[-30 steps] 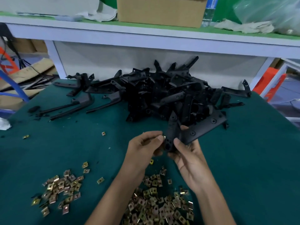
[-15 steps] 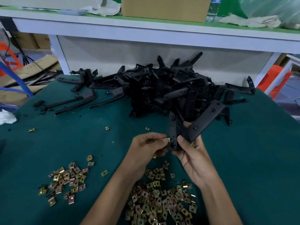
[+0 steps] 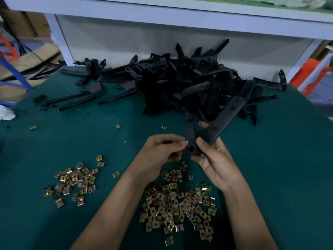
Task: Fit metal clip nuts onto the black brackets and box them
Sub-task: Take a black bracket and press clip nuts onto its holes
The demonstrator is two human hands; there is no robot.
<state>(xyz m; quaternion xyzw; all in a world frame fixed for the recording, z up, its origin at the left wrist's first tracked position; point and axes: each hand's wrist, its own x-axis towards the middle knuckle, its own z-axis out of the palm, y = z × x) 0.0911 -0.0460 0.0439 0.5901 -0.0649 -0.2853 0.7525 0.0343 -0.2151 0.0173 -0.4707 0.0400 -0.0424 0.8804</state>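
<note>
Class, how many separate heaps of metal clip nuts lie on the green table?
2: a smaller heap to the left of the left forearm, and a larger heap between the forearms, partly hidden by them.

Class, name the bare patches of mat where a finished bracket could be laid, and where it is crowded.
Bare mat: right of the right hand, in front of the bracket pile. Another patch: between the small nut pile and the loose brackets. Crowded: the big nut heap, near middle.

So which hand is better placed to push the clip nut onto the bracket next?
Left. The left hand pinches a clip nut at the edge of the black bracket, while the right hand is busy gripping that bracket.
</note>
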